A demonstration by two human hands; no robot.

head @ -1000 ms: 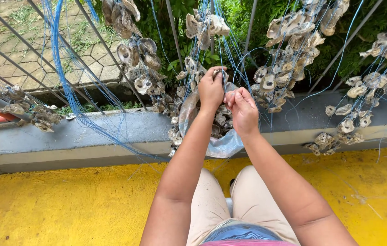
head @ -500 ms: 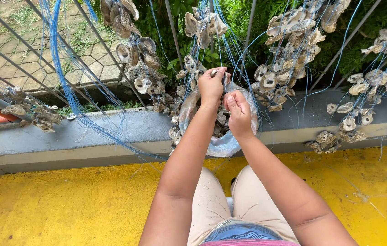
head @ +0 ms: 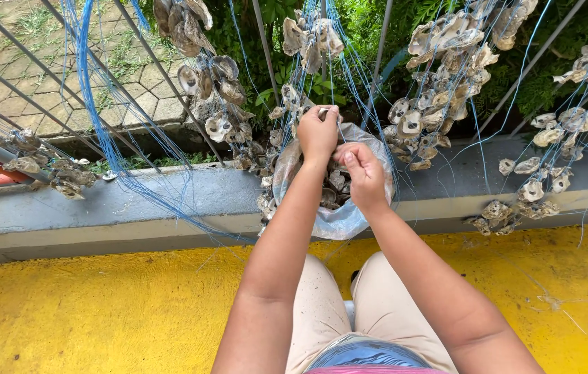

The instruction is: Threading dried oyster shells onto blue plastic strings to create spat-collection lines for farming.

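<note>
My left hand (head: pixel 318 133) is closed in a fist around a small pale oyster shell (head: pixel 322 110) on a strand of blue line (head: pixel 341 76), raised in front of the railing. Just below and to the right, my right hand (head: pixel 364 174) has its fingers pinched together over the mouth of a clear plastic bag (head: pixel 339 220); what it pinches is too small to see. The bag hangs against the grey ledge (head: pixel 121 208) and holds several shells. My wrists are close together and both arms reach forward from my lap.
Strings of oyster shells (head: pixel 439 69) hang on blue lines from a metal railing (head: pixel 264 48). More shell clusters (head: pixel 214 90) hang to the left and to the far right (head: pixel 550 138). A thick bundle of blue line (head: pixel 96 118) droops at left. The floor below is yellow (head: pixel 100 312).
My right hand has shifted slightly left and down towards the bag's mouth. My left hand has stayed in place, still closed.
</note>
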